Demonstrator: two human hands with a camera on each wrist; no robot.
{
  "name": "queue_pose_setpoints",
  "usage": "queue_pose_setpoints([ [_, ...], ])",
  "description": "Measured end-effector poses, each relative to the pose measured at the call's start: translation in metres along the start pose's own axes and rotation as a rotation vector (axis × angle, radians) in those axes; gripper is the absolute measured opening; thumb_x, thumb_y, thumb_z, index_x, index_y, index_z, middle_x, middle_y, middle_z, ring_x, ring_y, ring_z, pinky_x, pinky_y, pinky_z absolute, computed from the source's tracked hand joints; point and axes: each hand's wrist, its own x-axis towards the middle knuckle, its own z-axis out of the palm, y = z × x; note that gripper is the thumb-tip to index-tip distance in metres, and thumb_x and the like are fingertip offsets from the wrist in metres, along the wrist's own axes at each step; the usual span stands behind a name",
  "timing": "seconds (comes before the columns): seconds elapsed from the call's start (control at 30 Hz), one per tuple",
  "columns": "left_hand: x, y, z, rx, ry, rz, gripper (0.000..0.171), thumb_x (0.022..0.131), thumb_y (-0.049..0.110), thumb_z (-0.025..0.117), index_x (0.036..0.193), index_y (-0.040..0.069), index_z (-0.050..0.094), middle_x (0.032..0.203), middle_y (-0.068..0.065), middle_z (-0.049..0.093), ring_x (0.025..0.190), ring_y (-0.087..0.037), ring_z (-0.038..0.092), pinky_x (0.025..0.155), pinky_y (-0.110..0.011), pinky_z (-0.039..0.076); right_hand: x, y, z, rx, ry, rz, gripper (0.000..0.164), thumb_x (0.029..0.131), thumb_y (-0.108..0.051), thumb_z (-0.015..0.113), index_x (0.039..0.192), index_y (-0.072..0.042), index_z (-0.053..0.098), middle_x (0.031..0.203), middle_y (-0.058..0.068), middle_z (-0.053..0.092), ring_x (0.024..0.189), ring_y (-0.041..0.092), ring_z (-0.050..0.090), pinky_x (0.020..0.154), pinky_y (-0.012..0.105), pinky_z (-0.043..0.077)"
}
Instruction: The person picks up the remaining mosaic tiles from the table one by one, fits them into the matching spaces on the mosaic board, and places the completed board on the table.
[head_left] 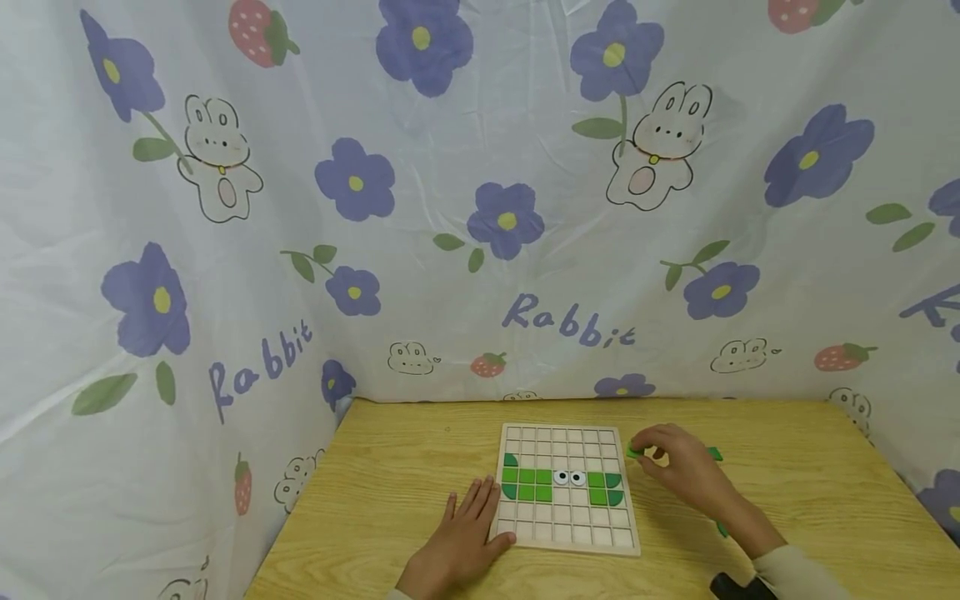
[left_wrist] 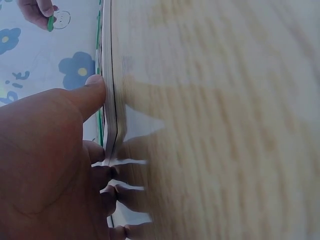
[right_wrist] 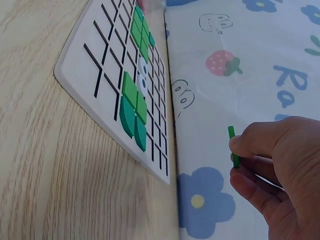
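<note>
A pale wooden grid board (head_left: 570, 533) lies on the table with several green square tiles (head_left: 536, 484), darker rounded tiles (head_left: 510, 491) and two eye tiles (head_left: 577, 478) in its cells. My left hand (head_left: 467, 533) rests at the board's left edge, fingers straight and spread, thumb by the near corner. In the left wrist view the thumb (left_wrist: 94, 82) touches the board's side. Beyond the board's right edge, my right hand (head_left: 682, 467) pinches a thin green tile (right_wrist: 234, 147) between thumb and fingers, raised off the table. The tile's full shape is hidden.
On the table (head_left: 825, 467), a green piece (head_left: 715, 454) lies behind the right hand and another green piece (head_left: 722, 529) is partly covered by the forearm. A black object (head_left: 738, 587) sits at the right wrist. A patterned curtain (head_left: 450, 250) hangs behind the table.
</note>
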Motion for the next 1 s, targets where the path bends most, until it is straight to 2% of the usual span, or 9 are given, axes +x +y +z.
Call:
queue_pose_setpoints([
  [0.7, -0.001, -0.002, 0.002, -0.006, 0.021, 0.013, 0.085, 0.109, 0.059, 0.049, 0.171, 0.007, 0.024, 0.18, -0.013, 0.016, 0.167, -0.037, 0.015, 0.129, -0.07, 0.015, 0.012, -0.014, 0.032, 0.087, -0.1, -0.031, 0.023, 0.087, 0.005, 0.083, 0.1, -0.013, 0.079, 0.108, 0.002, 0.076, 0.096, 0.019, 0.068, 0.074, 0.026, 0.061],
  [1.0, 0.0, -0.005, 0.004, -0.075, 0.029, 0.036, 0.087, 0.109, 0.064, 0.045, 0.17, 0.005, 0.024, 0.18, -0.016, 0.015, 0.167, -0.038, 0.012, 0.128, -0.073, 0.011, 0.01, -0.019, 0.048, 0.12, -0.151, -0.056, 0.019, 0.088, 0.007, 0.082, 0.1, -0.008, 0.078, 0.109, 0.005, 0.075, 0.097, 0.022, 0.068, 0.073, 0.026, 0.061],
])
